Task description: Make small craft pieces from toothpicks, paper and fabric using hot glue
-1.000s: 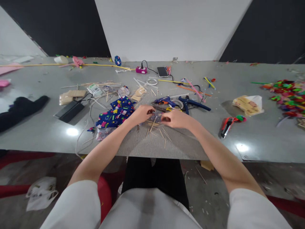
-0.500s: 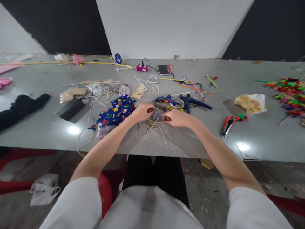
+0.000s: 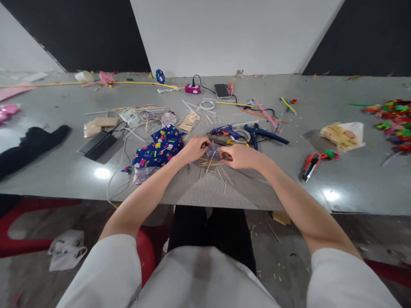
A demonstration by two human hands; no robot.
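Between my hands lies a crumpled clear plastic bag (image 3: 212,151), just above a loose pile of thin wooden sticks (image 3: 210,164). My left hand (image 3: 196,147) has its fingers curled at the bag's left side. On the right side, my right hand (image 3: 235,156) pinches at the bag's edge. The fingertips of both hands are small and partly hidden. Dark blue patterned fabric (image 3: 160,147) rests beside my left forearm. Beyond my hands are a blue glue gun (image 3: 226,131) and a dark blue plier-like tool (image 3: 265,134).
A black box-shaped device (image 3: 98,145) with cables sits at the left. A utility knife (image 3: 311,167) lies to the right, near a paper packet (image 3: 343,136). Toward the back are a phone (image 3: 221,90) and a purple power block (image 3: 192,88). Colourful fuzzy pieces (image 3: 396,119) pile up far right.
The whole view has shifted slightly, so the table's things appear a little further right and higher. Both hands stay at the plastic bag with nearly the same finger positions.
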